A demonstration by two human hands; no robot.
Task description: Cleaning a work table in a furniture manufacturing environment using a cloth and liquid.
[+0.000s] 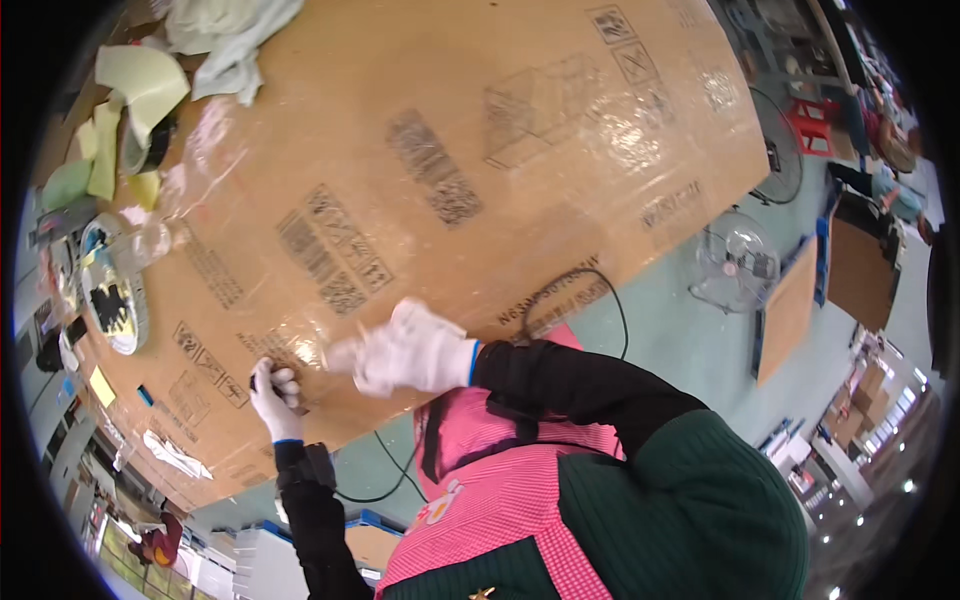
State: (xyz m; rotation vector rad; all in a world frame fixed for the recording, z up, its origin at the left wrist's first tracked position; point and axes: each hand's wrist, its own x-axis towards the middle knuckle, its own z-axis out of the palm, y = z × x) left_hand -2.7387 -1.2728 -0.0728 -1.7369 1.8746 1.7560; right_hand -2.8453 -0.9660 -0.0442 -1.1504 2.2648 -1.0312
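Both hands wear white gloves with blue cuffs, over the near edge of a table covered with brown cardboard [400, 70] under shiny clear film. My left hand [275, 400] is closed, its fingers curled round something small and dark that I cannot make out. Just to its right, my right hand [415, 350] hovers over the cardboard with its fingers smeared by motion. A pale, thin shape shows near those fingertips, too blurred to name. The hands are apart from each other.
At the far left lie white cloth [230, 40], curved cream sheet pieces [145, 85] and a white oval tray [127, 340] with black and yellow bits. A white cloth piece [175, 457] lies near left. A black cable [625, 325] loops off the edge. Beyond stand a fan [740, 262] and red stool [812, 127].
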